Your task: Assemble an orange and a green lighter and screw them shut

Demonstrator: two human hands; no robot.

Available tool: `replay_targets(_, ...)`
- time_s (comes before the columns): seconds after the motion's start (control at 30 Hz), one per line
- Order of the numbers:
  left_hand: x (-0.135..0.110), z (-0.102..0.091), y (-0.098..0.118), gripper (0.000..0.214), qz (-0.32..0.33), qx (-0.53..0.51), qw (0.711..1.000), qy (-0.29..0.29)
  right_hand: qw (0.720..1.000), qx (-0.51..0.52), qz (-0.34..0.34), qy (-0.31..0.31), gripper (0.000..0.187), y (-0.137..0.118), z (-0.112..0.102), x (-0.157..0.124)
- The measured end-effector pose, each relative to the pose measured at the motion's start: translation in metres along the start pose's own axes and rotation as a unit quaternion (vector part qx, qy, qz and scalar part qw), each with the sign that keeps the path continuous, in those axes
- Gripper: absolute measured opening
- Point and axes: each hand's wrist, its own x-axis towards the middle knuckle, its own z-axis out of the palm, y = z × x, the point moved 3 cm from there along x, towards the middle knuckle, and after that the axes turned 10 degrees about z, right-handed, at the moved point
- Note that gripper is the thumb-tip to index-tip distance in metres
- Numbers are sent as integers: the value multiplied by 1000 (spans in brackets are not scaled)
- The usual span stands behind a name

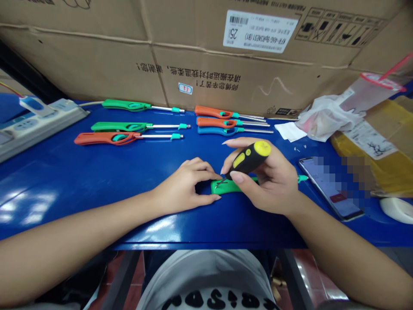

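A green long-nosed lighter [230, 186] lies on the blue table, its handle end to the left. My left hand [193, 183] grips that end between thumb and fingers. My right hand [274, 181] is closed round a black and yellow screwdriver [247, 161], which slants down to the left. The screwdriver's tip is at the lighter's handle end, by a small screw or hole; whether it sits in it I cannot tell. My right hand hides the middle of the lighter, and its turquoise tip [302, 178] shows beyond.
More lighters lie behind my hands: green [121, 126] and orange [103, 138] at left, orange [209, 123] and blue [219, 131] centrally. A power strip [35, 122] is far left. To the right are a phone [332, 189], mouse [400, 210], plastic bag [325, 118] and cup [368, 94]. A cardboard box [106, 60] stands behind.
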Motion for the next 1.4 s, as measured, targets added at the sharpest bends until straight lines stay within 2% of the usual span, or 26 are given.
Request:
replay_targets(0.37,0,0,0,28,1,4,1000,-7,1000,0,2,-18,41,4,2,-1)
replay_targets(0.53,0,0,0,28,1,3,1000,1,1000,1,12,-8,41,9,1,0)
replay_targets(0.63,-1,0,1,31,3,-3,1000,8,1000,11,2,-1,42,12,2,1)
replay_targets(0.73,0,0,0,34,-3,-1,1000,12,1000,17,-16,17,58,16,3,3)
replay_targets(0.8,2,-1,0,35,1,4,1000,16,999,16,-46,25,62,17,5,4)
replay_targets(1.0,4,-4,2,30,3,6,1000,4,996,-14,-88,21,60,14,8,2)
replay_targets(1.23,3,-2,0,32,7,9,1000,-4,991,-76,-108,-29,64,1,3,0)
replay_targets(1.4,3,-1,0,29,5,15,1000,1,987,-109,-117,-11,64,1,2,3)
